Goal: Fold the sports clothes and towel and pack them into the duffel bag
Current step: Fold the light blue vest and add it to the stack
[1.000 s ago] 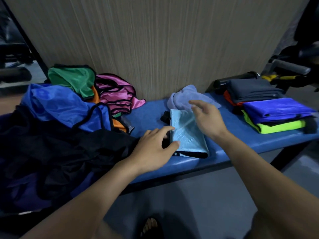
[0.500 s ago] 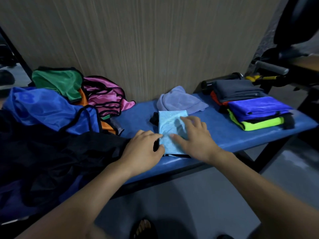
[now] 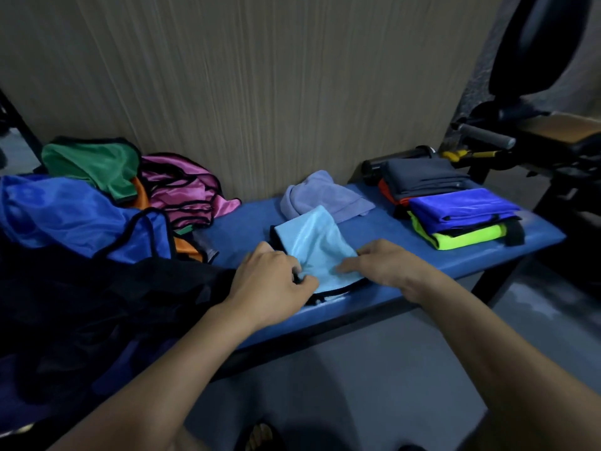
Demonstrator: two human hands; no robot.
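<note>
A folded light blue garment (image 3: 317, 242) with black trim lies in the middle of the blue bench (image 3: 374, 288). My left hand (image 3: 271, 278) pinches its near left edge. My right hand (image 3: 380, 265) grips its near right edge, and the near part of the cloth is bunched between them. A crumpled lavender towel (image 3: 322, 195) lies just behind it. On the left sits an unfolded heap: green (image 3: 94, 162), pink (image 3: 182, 187) and blue (image 3: 65, 216) garments. A dark bag or cloth (image 3: 107, 307) fills the near left.
A folded stack at the right end of the bench holds a dark grey piece (image 3: 422, 175), a royal blue piece (image 3: 461, 208) and a neon yellow piece (image 3: 468, 239). A wooden wall panel (image 3: 260, 92) backs the bench. Gym equipment (image 3: 520, 141) stands to the right.
Both hands moved from lying on top of the light blue garment to its near edge and took hold of it. The garment's near part is now lifted and bunched.
</note>
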